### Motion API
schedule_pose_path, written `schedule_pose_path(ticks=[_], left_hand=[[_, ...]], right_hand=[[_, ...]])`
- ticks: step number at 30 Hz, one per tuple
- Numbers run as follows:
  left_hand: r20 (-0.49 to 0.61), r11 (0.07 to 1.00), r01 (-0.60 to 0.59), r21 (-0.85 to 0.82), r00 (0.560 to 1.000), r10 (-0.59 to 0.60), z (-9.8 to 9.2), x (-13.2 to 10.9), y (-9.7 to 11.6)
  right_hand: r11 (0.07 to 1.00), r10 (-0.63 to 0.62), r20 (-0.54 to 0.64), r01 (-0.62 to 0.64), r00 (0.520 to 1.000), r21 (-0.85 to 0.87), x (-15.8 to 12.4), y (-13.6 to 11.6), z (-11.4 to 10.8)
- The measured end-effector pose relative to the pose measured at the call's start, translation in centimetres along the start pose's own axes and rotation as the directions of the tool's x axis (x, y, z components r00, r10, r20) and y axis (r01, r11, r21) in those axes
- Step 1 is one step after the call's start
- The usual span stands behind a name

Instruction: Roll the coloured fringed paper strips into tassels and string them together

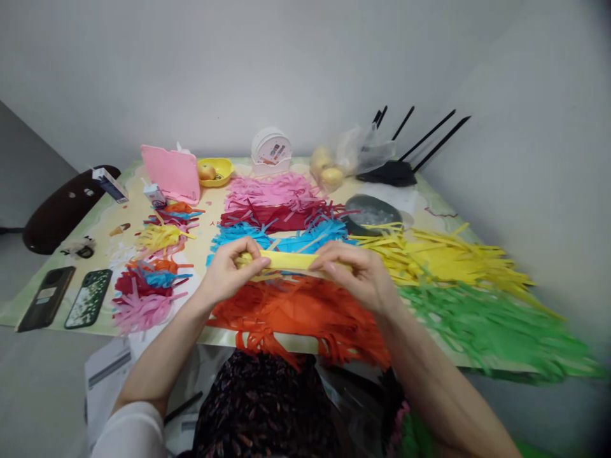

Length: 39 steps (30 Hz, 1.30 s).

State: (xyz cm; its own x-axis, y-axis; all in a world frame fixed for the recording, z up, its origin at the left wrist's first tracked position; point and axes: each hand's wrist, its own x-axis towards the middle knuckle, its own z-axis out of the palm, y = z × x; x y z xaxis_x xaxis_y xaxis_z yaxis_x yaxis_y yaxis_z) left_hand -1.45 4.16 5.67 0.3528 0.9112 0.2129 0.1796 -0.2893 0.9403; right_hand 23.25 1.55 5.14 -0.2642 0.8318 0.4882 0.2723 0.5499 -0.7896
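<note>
Between my two hands a yellow paper strip (289,261) is stretched level, looking folded or rolled. My left hand (233,267) pinches its left end, where some yellow bunches in the palm. Thumb and fingers of my right hand (356,270) close on the other end. Just below lies a pile of orange fringed paper (305,308), partly over the table's front edge. Behind the strip is blue fringed paper (310,236), then dark red (281,217) and pink (272,191) fringed paper. Yellow fringed paper (443,257) and green fringed paper (491,321) spread out to the right.
Small multicoloured tassel bundles (147,286) lie at the left, beside two phones (89,299). Along the back stand a pink tablet case (172,173), a yellow bowl (224,181) with fruit, and a white round holder (271,151). A dark stone-like oval (372,214) and black router (389,172) sit back right.
</note>
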Motion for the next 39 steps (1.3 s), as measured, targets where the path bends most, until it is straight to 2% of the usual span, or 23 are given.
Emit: schedule_pose_path(ticks=[2, 4, 7, 9, 12, 18, 21, 26, 29, 32, 34, 37, 39], left_hand=[[-0.029, 0.996, -0.017, 0.091, 0.999, 0.019, 0.1, 0.0, -0.1], [0.001, 0.989, -0.057, 0.133, 0.998, 0.058, 0.1, 0.1, -0.2], [0.075, 0.985, -0.082, 0.155, 0.995, 0.071, -0.1, 0.4, -0.3], [0.096, 0.992, -0.039, 0.124, 0.995, 0.027, -0.1, 0.6, -0.4], [0.119, 0.998, 0.055, 0.011, 0.991, -0.056, -0.1, 0.8, -0.3], [0.187, 0.980, 0.173, -0.095, 0.970, -0.153, -0.2, 0.8, 0.3], [0.226, 0.971, 0.215, -0.108, 0.956, -0.186, -0.3, 0.9, 0.7], [0.354, 0.939, 0.313, -0.144, 0.902, -0.246, 0.0, 1.2, 1.1], [0.351, 0.948, 0.295, -0.123, 0.906, -0.236, 0.3, 1.2, 1.0], [0.325, 0.965, 0.253, -0.063, 0.920, -0.220, 0.5, 1.0, 1.1], [0.310, 0.974, 0.227, -0.007, 0.926, -0.213, 0.6, 0.8, 1.3], [0.305, 0.984, 0.166, 0.070, 0.935, -0.180, 0.8, 0.4, 1.7], [0.292, 0.986, 0.125, 0.109, 0.944, -0.152, 0.8, 0.2, 1.8]], right_hand=[[0.992, -0.098, 0.011, 0.099, 0.995, -0.079, -0.1, -0.1, -0.1], [0.979, -0.146, 0.015, 0.147, 0.989, -0.139, -0.2, -0.1, -0.2], [0.978, -0.078, 0.025, 0.081, 0.997, -0.191, -0.3, -0.1, -0.5], [0.975, -0.022, 0.064, 0.035, 0.998, -0.218, -0.3, -0.2, -0.8], [0.968, -0.021, 0.119, 0.050, 0.993, -0.245, -0.3, -0.2, -1.1], [0.991, -0.112, 0.093, 0.118, 0.989, -0.066, -0.2, 0.2, -1.5], [0.995, -0.097, 0.091, 0.096, 0.991, 0.017, -0.1, 0.3, -1.7], [0.995, -0.066, 0.107, 0.057, 0.992, 0.079, 0.0, 0.8, -1.7], [0.998, -0.047, 0.146, 0.041, 0.988, 0.044, -0.1, 0.8, -2.3], [0.997, 0.029, 0.298, -0.007, 0.954, -0.077, 0.0, 0.0, -3.7], [0.990, 0.073, 0.335, -0.027, 0.939, -0.139, 0.3, -0.6, -4.3], [0.971, 0.156, 0.304, -0.089, 0.940, -0.223, 1.0, -1.3, -3.7], [0.953, 0.243, 0.336, -0.160, 0.910, -0.257, 1.5, -1.3, -2.6]])
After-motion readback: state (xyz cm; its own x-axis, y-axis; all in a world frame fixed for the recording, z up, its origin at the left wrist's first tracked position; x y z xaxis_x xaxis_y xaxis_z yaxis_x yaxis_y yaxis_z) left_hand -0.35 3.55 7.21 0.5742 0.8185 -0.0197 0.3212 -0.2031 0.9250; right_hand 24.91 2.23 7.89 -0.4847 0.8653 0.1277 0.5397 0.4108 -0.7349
